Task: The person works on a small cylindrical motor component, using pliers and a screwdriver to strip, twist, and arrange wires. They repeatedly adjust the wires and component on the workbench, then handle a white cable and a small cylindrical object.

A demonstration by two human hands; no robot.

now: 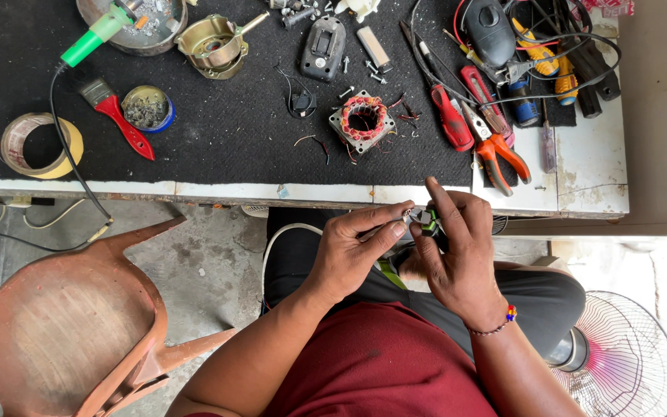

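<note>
Small dark part (pixel 424 222) being pinched between left hand (pixel 353 251) and right hand (pixel 457 255), both grips closed on it, above lap near tabletop (pixel 580 166) edge. Part best being kept steady, fingertips close.

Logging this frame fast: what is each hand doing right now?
Left hand: fingers closed on a small black and green part.
Right hand: fingers closed on the same part.

A matt black cloth mat (pixel 218 131) covers a workbench (pixel 588 166) of chipped, worn white paint. On it lie a copper-wound metal stator (pixel 363 120), glossy orange plastic-handled pliers (pixel 496 150) and a dull brass-toned metal housing (pixel 211 45). Nearby stands a scuffed, matt reddish-brown plastic chair (pixel 71 324).
</note>
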